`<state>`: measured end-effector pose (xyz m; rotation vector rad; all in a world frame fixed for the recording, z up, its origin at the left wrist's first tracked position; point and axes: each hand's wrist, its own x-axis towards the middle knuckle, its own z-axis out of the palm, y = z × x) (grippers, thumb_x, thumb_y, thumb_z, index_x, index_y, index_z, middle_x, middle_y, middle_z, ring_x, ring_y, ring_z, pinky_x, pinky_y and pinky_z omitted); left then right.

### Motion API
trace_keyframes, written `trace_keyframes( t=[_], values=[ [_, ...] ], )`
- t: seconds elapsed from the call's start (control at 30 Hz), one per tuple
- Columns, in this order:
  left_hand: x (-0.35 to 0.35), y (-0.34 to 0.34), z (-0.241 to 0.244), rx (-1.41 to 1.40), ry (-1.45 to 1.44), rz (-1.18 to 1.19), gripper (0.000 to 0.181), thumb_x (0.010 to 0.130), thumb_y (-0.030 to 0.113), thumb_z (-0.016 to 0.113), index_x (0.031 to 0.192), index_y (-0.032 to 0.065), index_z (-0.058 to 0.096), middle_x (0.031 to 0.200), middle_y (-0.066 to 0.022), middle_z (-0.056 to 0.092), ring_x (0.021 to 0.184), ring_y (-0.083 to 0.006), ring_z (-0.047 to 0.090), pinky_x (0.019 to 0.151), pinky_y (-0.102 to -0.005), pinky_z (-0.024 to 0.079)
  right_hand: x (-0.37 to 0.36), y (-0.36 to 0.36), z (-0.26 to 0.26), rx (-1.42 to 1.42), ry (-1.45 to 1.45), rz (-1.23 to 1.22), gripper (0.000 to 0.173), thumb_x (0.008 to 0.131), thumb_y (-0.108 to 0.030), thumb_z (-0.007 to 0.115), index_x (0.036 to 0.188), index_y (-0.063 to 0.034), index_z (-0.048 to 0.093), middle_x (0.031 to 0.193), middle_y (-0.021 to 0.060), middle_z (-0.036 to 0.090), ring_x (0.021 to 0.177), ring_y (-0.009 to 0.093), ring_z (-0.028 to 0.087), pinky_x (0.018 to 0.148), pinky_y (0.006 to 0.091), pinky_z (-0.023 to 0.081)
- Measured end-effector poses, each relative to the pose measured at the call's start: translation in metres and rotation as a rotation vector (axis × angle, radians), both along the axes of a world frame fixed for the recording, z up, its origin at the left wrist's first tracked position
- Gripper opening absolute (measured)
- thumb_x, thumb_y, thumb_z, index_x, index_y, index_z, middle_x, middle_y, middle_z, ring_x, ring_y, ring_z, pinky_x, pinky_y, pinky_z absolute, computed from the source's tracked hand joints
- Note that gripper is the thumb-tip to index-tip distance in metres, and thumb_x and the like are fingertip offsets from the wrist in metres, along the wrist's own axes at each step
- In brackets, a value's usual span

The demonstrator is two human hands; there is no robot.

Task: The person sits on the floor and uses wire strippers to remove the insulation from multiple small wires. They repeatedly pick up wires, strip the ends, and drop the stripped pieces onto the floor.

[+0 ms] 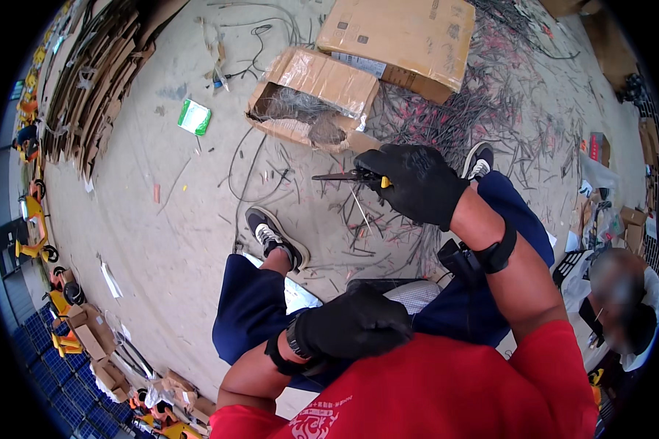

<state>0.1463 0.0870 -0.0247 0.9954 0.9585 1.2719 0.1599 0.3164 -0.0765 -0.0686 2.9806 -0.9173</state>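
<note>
My right hand (pixel 417 181), in a black glove, is closed around a dark hand tool (pixel 346 176) with a bit of yellow at its handle; its narrow jaws or blades point left. A thin pale strand (pixel 361 208) shows just below the tool; whether the two touch, I cannot tell. My left hand (pixel 357 324), also black-gloved, lies near the front of my red shirt with its fingers curled; whether it holds anything is hidden. Beyond the right hand stands a torn cardboard box (pixel 324 82) with tangled thin dark strands (pixel 302 104) inside.
A larger cardboard box (pixel 401 38) stands behind it. Short cable pieces (pixel 445 115) are heaped and scattered over the concrete floor. Flattened cardboard (pixel 93 82) is stacked at left. A green and white packet (pixel 195 117) lies left of the boxes. Another person (pixel 620 302) sits at right.
</note>
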Motion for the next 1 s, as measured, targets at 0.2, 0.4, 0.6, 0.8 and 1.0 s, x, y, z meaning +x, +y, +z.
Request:
trace_keyframes(
  t=[0.2,0.4,0.6,0.8,1.0],
  values=[
    [0.014,-0.001,0.005,0.045,-0.036,0.046,0.007,0.085,0.008,0.064,0.09,0.0027,0.065,0.074,-0.0088,0.066,0.066,-0.0258,0.067,0.059,-0.0343,0.049,-0.011,0.006,0.003,0.009,-0.047,0.003,0.026,0.084,-0.016,0.06,0.109,-0.012,0.063,0.096,0.0127,0.068,0.089,0.034,0.068,0.076,0.046,0.053],
    [0.011,0.0,0.011,0.054,0.005,-0.023,0.013,0.085,0.003,0.071,0.096,-0.0016,0.069,0.092,-0.0146,0.073,0.082,-0.0283,0.073,0.072,-0.0341,0.056,-0.017,0.01,-0.012,0.018,-0.088,0.014,0.033,0.084,-0.016,0.059,0.117,-0.011,0.065,0.103,0.0131,0.069,0.098,0.034,0.067,0.083,0.0438,0.053],
    [0.021,-0.001,0.011,0.04,0.018,-0.09,0.012,0.087,0.007,0.068,0.096,-0.0008,0.069,0.088,-0.0128,0.072,0.077,-0.0268,0.071,0.069,-0.0336,0.054,-0.025,0.016,-0.015,0.035,-0.132,0.016,0.035,0.085,-0.016,0.058,0.12,-0.0118,0.065,0.109,0.0139,0.069,0.1,0.033,0.067,0.085,0.0433,0.053],
    [0.021,0.004,0.019,0.053,0.032,-0.159,0.012,0.086,0.007,0.069,0.095,-0.0005,0.069,0.084,-0.0126,0.072,0.072,-0.0278,0.07,0.065,-0.034,0.053,-0.037,0.028,-0.025,0.064,-0.154,-0.019,0.032,0.087,-0.02,0.06,0.118,-0.0141,0.066,0.104,0.0138,0.071,0.096,0.034,0.068,0.083,0.0441,0.053],
    [0.017,0.003,0.018,0.111,0.053,-0.098,0.013,0.085,0.007,0.07,0.096,-0.0007,0.069,0.086,-0.0136,0.072,0.073,-0.0288,0.071,0.064,-0.0348,0.053,-0.045,0.046,-0.03,0.087,-0.2,-0.07,0.03,0.089,-0.025,0.06,0.117,-0.0164,0.067,0.104,0.0128,0.072,0.099,0.032,0.068,0.085,0.0447,0.053]
  ],
)
